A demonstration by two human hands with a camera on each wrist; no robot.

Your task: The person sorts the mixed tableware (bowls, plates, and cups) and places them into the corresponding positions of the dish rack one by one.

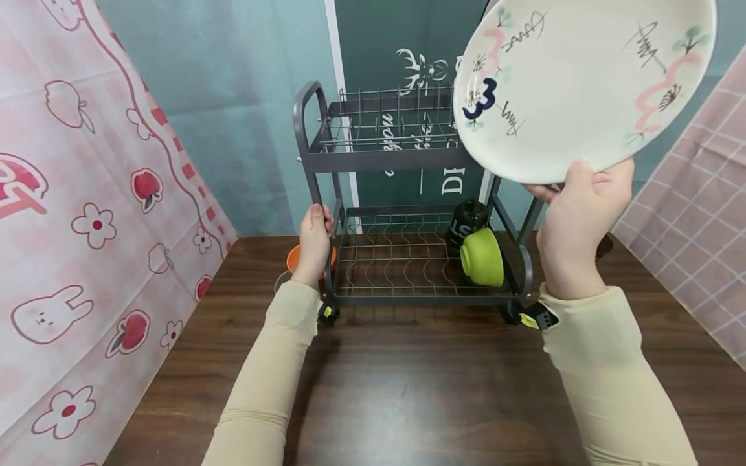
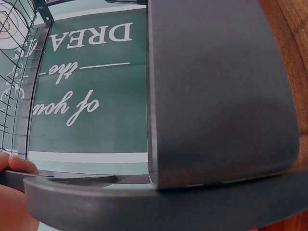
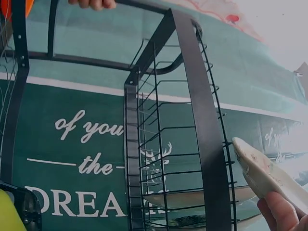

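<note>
A pink-and-white curtain (image 1: 134,259) printed with strawberries, flowers and a rabbit lines the left of a dark-brown wood-grain table (image 1: 408,388). Beside it, a round orange object (image 1: 293,259), partly hidden, sits behind a person's left hand (image 1: 315,243), which grips the left upright of a two-tier dark-grey metal wire rack (image 1: 402,299). Behind the rack, a dark-green panel (image 1: 379,39) carries a white deer's head and white lettering. At the right end of the lower tier, a glossy black container with pale lettering (image 1: 469,217) is seen just behind a lime-green round bowl (image 1: 485,259) tipped on its side. In the right wrist view, pale curved rims (image 3: 180,201) show through the upper tier's wires. Farther right, a large white plate painted with pink, green and dark floral motifs (image 1: 577,84) is held up, tilted, its lower edge pinched by the right hand (image 1: 585,220), thumb on its face; whether it touches the rack cannot be told. A pink cloth with a white grid (image 1: 699,194) closes the right side.
</note>
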